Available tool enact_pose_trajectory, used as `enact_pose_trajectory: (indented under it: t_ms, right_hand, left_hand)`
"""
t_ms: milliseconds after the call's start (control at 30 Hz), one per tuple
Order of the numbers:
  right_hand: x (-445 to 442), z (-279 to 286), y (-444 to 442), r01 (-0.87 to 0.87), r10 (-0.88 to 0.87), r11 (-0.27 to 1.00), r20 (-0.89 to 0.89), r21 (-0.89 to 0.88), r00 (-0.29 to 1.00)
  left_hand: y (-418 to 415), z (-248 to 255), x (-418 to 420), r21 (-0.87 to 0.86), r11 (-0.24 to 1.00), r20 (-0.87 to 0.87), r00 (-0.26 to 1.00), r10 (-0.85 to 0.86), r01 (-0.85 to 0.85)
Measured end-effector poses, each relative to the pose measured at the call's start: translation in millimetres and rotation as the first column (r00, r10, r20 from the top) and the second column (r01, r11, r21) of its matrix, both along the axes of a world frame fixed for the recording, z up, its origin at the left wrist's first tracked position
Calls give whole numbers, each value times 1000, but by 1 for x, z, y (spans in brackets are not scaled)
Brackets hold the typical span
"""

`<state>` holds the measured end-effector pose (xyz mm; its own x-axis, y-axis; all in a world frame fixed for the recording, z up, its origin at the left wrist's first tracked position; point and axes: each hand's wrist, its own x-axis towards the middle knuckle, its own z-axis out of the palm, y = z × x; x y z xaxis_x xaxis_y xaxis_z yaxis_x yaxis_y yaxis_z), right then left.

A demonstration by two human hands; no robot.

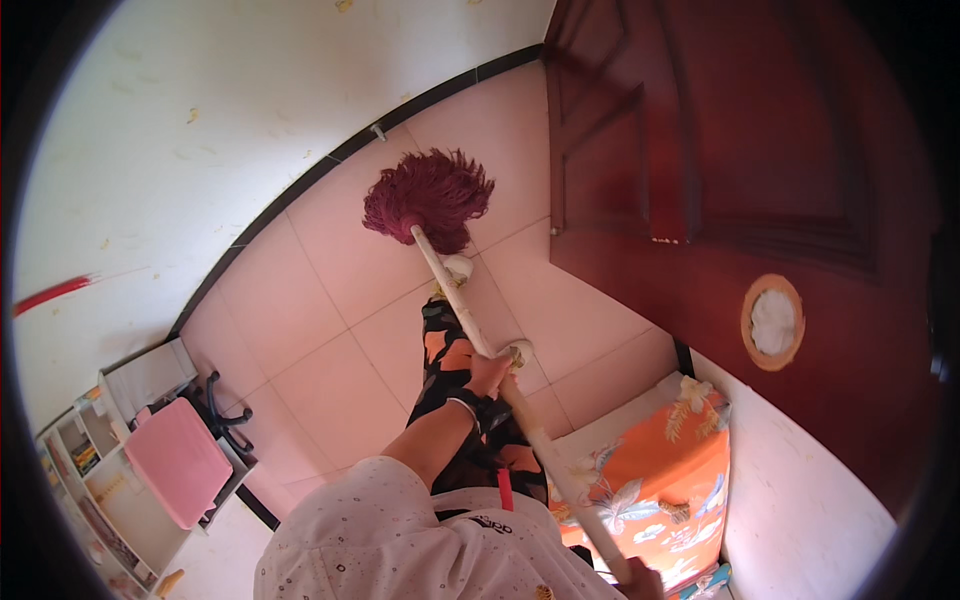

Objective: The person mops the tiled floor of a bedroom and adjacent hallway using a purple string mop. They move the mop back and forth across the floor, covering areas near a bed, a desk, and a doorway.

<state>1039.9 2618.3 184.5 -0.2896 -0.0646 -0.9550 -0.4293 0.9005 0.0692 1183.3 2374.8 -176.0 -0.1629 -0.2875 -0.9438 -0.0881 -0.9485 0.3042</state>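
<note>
A string mop with a dark red head and a long, pale handle runs slantwise across the view. Its strands lie spread on the pink floor tiles, just beyond my feet. My left hand is closed round the middle of the handle, in front of my patterned trousers. Near the handle's upper end, at the bottom edge of the picture, my right hand grips it; only part of that hand shows. The handle passes over part of one foot.
A dark red panelled door stands at right. The wall's black skirting curves behind the mop, with a small door stop by it. A pink chair and shelves are at left. An orange floral cover lies at lower right.
</note>
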Motion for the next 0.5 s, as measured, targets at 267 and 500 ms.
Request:
enact_pose_trajectory:
  t_ms: [267, 500]
  right_hand:
    - [47, -35, -15, 236, -230, 967, 69, -98, 971]
    - [64, -72, -95, 276, -268, 943, 70, -184, 961]
  left_hand:
    - [-58, -8, 10, -1, 972, 83, 968, -236, 237]
    - [-154, -58, 2, -41, 980, 96, 977, -188, 193]
